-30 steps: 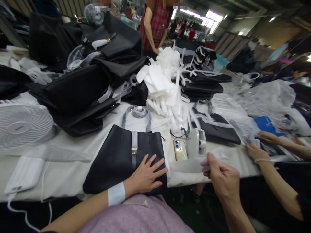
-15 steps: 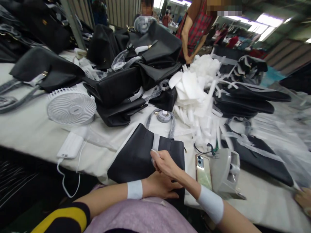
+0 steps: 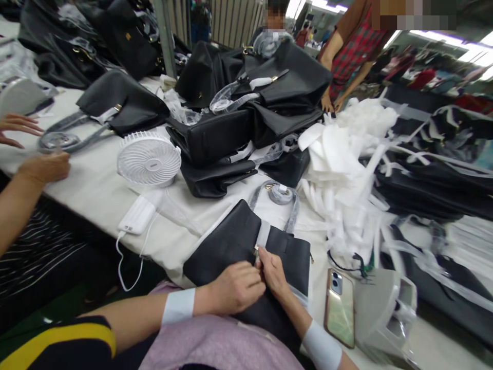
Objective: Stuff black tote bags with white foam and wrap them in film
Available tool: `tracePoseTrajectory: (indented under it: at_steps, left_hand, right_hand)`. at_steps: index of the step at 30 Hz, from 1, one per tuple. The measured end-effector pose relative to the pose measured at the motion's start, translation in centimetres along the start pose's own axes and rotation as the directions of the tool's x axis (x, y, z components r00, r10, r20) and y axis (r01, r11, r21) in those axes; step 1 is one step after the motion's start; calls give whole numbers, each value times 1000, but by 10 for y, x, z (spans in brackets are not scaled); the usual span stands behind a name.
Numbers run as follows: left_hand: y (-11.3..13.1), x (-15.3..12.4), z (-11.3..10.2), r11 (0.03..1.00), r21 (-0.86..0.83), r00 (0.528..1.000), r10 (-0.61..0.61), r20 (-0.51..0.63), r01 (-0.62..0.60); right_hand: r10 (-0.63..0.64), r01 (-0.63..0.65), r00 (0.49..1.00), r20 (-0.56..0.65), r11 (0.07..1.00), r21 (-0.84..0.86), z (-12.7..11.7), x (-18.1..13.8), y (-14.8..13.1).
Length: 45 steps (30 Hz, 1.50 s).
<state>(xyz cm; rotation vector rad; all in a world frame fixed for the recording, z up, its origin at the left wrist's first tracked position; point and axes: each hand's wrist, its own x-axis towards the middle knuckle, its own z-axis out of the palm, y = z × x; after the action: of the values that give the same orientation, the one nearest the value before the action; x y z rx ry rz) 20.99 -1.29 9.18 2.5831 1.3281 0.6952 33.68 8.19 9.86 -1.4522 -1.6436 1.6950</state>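
Observation:
A black handbag (image 3: pixel 219 246) lies flat in front of me at the table's edge. Over its upper part runs a closure strap (image 3: pixel 264 234) covered in whitish film. My right hand (image 3: pixel 275 272) pinches the strap's lower end, where a small metallic-looking bit shows. Against its fingertips, my left hand (image 3: pixel 241 288) is closed over the bag; whatever its fingers hold is hidden. Beyond the bag's top edge lie its film-wrapped handle (image 3: pixel 293 213) and a coiled wrapped strap (image 3: pixel 280 192).
A white fan (image 3: pixel 150 159) and power bank (image 3: pixel 140 211) stand left. Rightward are a phone (image 3: pixel 339 308), a grey tape dispenser (image 3: pixel 385 308) and white foam pieces (image 3: pixel 335 149). Black bags (image 3: pixel 219 136) pile up behind. A co-worker's hands (image 3: pixel 46 167) are at far left.
My left hand has risen from under my right wrist to the strap's end and closed. My right hand stays at the strap. The view has swung left, bringing a co-worker's hands into sight.

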Motion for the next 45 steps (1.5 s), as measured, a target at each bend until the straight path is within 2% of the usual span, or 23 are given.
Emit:
tracePoseTrajectory:
  at_steps: [2, 4, 7, 9, 13, 17, 21, 23, 25, 28, 30, 33, 37, 39, 41, 43, 45]
  left_hand:
    - [-7, -19, -15, 975, 95, 979, -200, -34, 202]
    - [-12, -31, -21, 954, 142, 964, -265, -19, 265]
    - [-16, -37, -18, 959, 144, 968, -250, 23, 244]
    - [-17, -36, -15, 964, 137, 971, -235, 38, 228]
    - [-19, -36, -13, 970, 120, 975, -219, 38, 213]
    - [-20, -38, -13, 972, 85, 974, -224, 33, 221]
    - [-18, -44, -16, 962, -47, 960, -273, -67, 270]
    - [-17, -46, -22, 917, -144, 906, -393, -154, 373]
    - [-15, -44, -30, 820, -221, 800, -568, -194, 528]
    - [-16, -28, -38, 639, -272, 634, -764, -118, 720]
    - [-19, -14, -39, 571, -271, 585, -810, -36, 775]
    - [-22, 1, -34, 564, -246, 589, -807, 42, 789]
    - [-23, 1, -26, 611, -225, 637, -768, 64, 759]
    - [-23, -1, -25, 629, -238, 657, -752, 53, 740]
    - [-23, -2, -26, 637, -238, 665, -745, 51, 733]
    - [-26, -3, -28, 663, -241, 693, -719, 60, 709]
    - [-32, -10, -33, 687, -269, 714, -700, 4, 675]
  right_hand:
    - [12, -12, 1000, -2, 1000, 10, 0, 0, 2]
    - [40, -40, 999, -3, 999, 28, 1, 0, 1]
    - [64, -64, 998, 2, 997, 40, 3, -3, -1]
    - [32, -32, 999, 27, 999, -7, 7, -6, -2]
    - [-112, 116, 993, 34, 979, -165, 17, -9, 6]
    - [-309, 306, 950, 50, 882, -357, 24, -6, 16]
    - [-355, 362, 930, 91, 847, -389, 24, -4, 16]
    - [-374, 399, 917, 141, 833, -383, 22, -4, 14]
    - [-407, 446, 895, 182, 817, -365, 20, -4, 13]
    - [-462, 502, 865, 198, 796, -337, 18, -4, 15]
    - [-488, 525, 851, 195, 785, -328, 17, -4, 17]
    - [-520, 552, 833, 187, 766, -329, 16, -5, 20]
    - [-597, 588, 793, 121, 698, -410, 18, -4, 23]
    - [-652, 621, 752, 103, 646, -445, 19, 0, 26]
    - [-706, 672, 697, 127, 582, -457, 22, 5, 30]
    - [-745, 718, 646, 168, 517, -466, 23, 10, 32]
    - [-758, 735, 622, 198, 477, -483, 24, 12, 33]
